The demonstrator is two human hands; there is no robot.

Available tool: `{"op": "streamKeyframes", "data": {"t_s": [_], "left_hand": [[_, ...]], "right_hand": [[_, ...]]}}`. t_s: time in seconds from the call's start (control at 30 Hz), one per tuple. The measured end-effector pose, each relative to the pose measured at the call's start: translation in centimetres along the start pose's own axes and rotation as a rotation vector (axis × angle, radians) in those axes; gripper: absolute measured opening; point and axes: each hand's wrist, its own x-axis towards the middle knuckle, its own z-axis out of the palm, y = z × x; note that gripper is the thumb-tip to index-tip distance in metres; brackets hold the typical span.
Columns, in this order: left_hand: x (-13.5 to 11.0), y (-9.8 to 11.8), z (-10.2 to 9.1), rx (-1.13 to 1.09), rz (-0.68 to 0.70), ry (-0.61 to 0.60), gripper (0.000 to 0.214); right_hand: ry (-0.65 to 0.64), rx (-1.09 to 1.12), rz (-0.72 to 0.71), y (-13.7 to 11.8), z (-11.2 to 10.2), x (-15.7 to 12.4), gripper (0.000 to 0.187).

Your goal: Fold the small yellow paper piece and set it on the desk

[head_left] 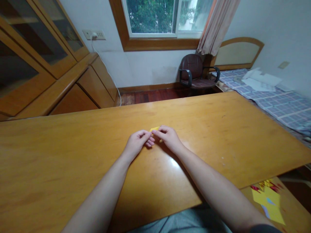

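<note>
Over the worktop point(60, 155), the left hand point(137, 141) and right hand point(169, 138) pinch yellow paper point(155, 128); beside the worktop, a cabinet point(64, 69) is too dim inside to tell.

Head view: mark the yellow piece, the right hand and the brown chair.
Yellow piece point(155, 128): head view, on its exposed part between the two hands.
Right hand point(169, 137): head view, on the back of the hand.
Brown chair point(192, 66): head view, on the middle of its backrest.

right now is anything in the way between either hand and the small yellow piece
Nothing visible is: the left hand and right hand meet at the small yellow piece, over the wooden table.
</note>
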Motion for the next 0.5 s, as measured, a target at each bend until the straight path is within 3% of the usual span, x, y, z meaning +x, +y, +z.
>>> {"op": "streamKeyframes", "data": {"t_s": [0.5], "left_hand": [[-0.03,-0.13,-0.05,-0.001,-0.002,0.000,0.041]], "right_hand": [[0.056,0.009,-0.034,0.62,-0.16,0.09,0.040]]}}
